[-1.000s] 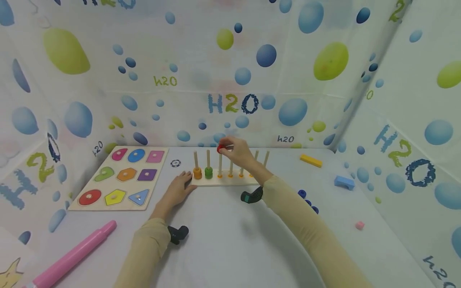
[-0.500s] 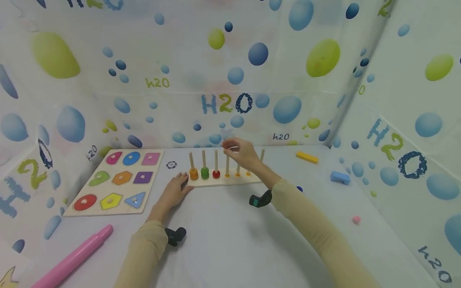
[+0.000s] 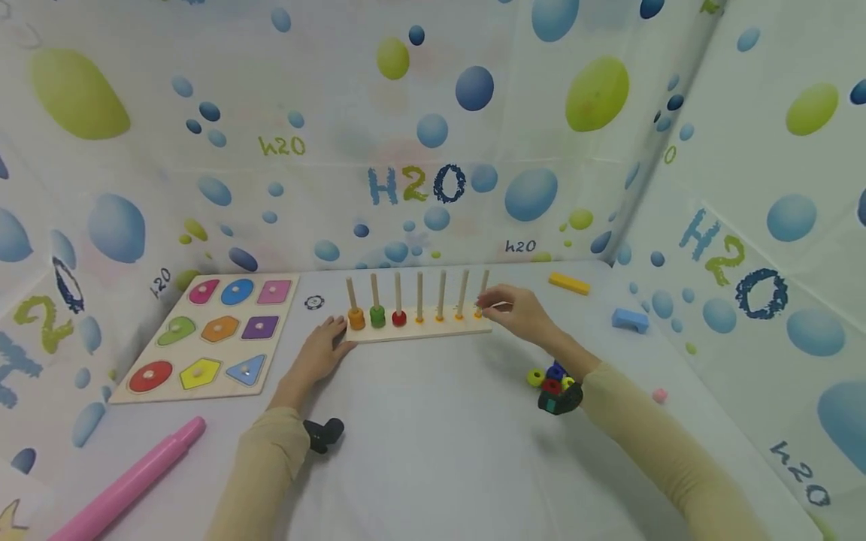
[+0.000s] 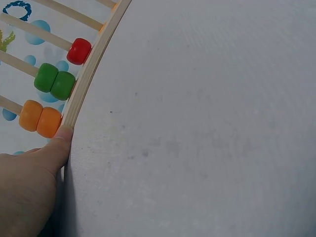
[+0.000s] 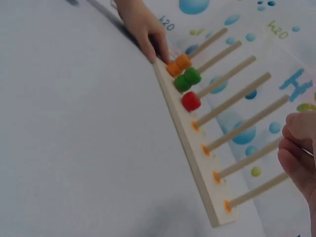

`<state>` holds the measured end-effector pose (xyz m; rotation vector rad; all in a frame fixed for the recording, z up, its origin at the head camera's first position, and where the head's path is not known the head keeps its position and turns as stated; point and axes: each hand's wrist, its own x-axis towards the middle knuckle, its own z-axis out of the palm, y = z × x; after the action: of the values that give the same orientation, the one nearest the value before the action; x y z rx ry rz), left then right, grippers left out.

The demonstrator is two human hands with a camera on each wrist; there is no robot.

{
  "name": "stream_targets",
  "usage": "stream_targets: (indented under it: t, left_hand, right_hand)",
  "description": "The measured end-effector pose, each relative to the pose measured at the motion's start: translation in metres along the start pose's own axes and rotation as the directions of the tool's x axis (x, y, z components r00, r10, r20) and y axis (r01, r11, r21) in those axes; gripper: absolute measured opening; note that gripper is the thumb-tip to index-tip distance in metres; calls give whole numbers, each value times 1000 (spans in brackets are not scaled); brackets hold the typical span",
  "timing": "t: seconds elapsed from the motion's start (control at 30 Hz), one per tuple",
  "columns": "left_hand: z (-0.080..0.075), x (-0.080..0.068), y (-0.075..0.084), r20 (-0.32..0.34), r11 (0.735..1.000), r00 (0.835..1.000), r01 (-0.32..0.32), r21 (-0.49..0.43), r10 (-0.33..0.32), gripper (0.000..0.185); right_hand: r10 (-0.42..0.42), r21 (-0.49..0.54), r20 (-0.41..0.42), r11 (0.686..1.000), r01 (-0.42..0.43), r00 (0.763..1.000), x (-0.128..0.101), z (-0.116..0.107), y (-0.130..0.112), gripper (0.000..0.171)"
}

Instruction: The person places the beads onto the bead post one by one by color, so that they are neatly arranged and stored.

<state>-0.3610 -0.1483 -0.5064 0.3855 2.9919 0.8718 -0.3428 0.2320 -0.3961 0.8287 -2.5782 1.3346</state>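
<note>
A wooden peg board [image 3: 419, 333] carries several upright pegs in a row. Two orange beads [image 4: 39, 118] sit on its leftmost peg, two green beads [image 4: 54, 81] on the second and one red bead [image 5: 191, 101] on the third; the other pegs are bare. My left hand [image 3: 316, 353] holds the board's left end, thumb at the front edge and fingers behind. Near the right end hovers my right hand [image 3: 521, 312], fingers loosely bent, nothing visible between them. Loose yellow beads [image 3: 536, 378], blue beads [image 3: 556, 372] and a red bead [image 3: 551, 386] lie below it, partly hidden by the wrist camera.
At the left lies a shape puzzle board [image 3: 203, 338] with coloured knobbed pieces. A pink tube [image 3: 135, 481] lies in front of it. On the right are a yellow block [image 3: 569, 283], a blue block [image 3: 630, 320] and a small pink piece [image 3: 659, 395]. A printed cloth wall rises behind.
The red bead went from my right fingers down onto the third peg. My right hand then moved right and lower, uncovering the pegs and loose beads. My left hand stayed on the board.
</note>
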Motion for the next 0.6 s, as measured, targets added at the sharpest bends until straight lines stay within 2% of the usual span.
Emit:
stream_targets:
  t: [0.1, 0.33, 0.53, 0.6]
  left_hand:
    - [0, 0, -1, 1, 1000, 1000, -5, 2, 5, 60]
    - [-2, 0, -1, -7, 1000, 1000, -7, -1, 7, 59]
    - [-1, 0, 0, 7, 1000, 1000, 13, -11, -13, 60]
    - [-1, -1, 0, 8, 1000, 1000, 15, -9, -15, 60]
  right_hand:
    - [36, -18, 32, 999, -36, 999, -21, -11, 5, 21]
    - [103, -57, 66, 993, -100, 992, -63, -22, 60, 20]
    - [96, -127, 140, 989, -78, 986, -92, -25, 76, 21]
    - [88, -146, 138, 987, -68, 986, -96, -27, 76, 21]
